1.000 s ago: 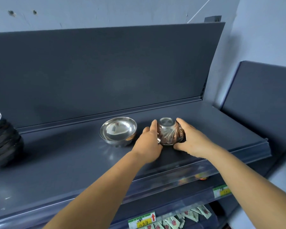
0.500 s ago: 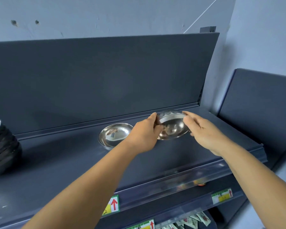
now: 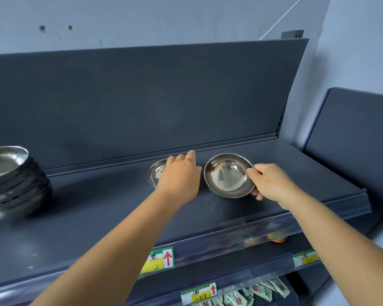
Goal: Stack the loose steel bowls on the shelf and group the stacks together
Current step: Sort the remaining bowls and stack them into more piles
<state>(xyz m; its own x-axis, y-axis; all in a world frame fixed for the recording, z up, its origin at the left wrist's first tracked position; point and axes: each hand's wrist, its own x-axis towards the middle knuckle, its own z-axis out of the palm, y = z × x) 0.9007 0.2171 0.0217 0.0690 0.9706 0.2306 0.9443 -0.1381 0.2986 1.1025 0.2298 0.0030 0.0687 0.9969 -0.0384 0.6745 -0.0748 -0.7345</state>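
Price tag (image 3: 157, 260) with red arrow, handwritten "2".

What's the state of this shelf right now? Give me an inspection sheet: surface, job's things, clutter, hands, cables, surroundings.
Surface: dark grey shelf with a raised back panel.
Job's things: one loose steel bowl, open side up, held at the right; a second bowl beside it on the shelf, partly hidden; a stack of bowls far left, apart from both.
Clutter: nothing seen.
Hands: right hand pinches the rim of the loose steel bowl; left hand lies over the second bowl, grip not visible.
Cables: nothing seen.
Surroundings: price labels on the lower rails, packets below, pale wall behind.
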